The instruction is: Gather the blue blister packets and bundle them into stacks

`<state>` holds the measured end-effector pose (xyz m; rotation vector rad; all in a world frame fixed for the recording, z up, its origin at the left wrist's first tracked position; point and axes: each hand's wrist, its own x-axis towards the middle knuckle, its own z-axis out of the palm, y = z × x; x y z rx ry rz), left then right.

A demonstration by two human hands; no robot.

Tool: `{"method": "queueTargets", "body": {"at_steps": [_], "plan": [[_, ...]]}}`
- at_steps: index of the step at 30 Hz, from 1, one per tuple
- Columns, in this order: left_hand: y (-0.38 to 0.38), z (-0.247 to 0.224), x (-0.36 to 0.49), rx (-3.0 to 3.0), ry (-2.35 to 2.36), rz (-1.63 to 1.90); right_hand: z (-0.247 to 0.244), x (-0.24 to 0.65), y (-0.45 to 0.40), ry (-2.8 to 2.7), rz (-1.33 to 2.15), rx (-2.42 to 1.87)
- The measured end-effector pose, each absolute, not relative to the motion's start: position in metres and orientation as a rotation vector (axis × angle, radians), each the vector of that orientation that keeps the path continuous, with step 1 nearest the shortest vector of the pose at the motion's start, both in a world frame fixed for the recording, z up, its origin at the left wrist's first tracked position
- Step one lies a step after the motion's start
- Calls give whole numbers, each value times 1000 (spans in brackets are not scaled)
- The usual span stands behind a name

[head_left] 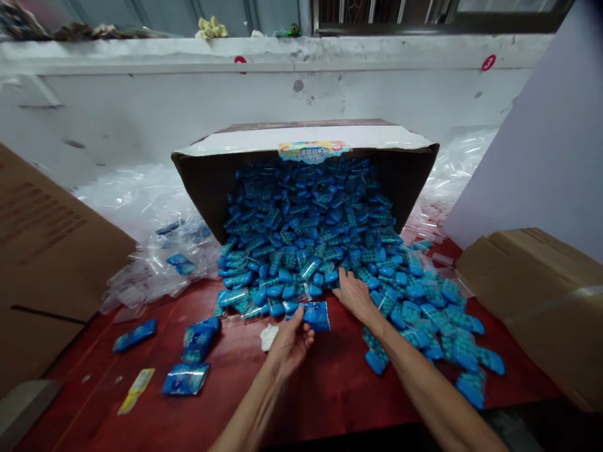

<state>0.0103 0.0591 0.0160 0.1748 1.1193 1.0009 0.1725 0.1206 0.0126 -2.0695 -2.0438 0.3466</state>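
Slim bare forearms (419, 373) taper to a bare left hand (287, 346) and bare right hand (355, 295).

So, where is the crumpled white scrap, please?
In the head view, the white scrap lies on the red tabletop, just left of the person's left hand.

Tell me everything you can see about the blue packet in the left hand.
The blue packet is a small, glossy rectangle that looks like plastic film, with lighter printing too blurred to read. Its long side runs roughly left to right. The left hand grips its left end, thumb against it, in front of the heap of blue pieces. Whether it is sealed, I can't tell.
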Motion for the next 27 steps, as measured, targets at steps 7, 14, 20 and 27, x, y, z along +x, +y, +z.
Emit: {"method": "queueTargets", "body": {"at_steps": [7,14,20,27], "plan": [[58,14,10,69,1075,1016,20,184,109,-1997,375,-2070],[54,16,17,202,1100,1156,35,159,79,-1704,696,-1790],[52,9,14,309,1103,1209,20,154,78,-1377,1148,-1579],[54,12,10,250,1123,1173,35,178,100,-2000,457,-2079]]}}
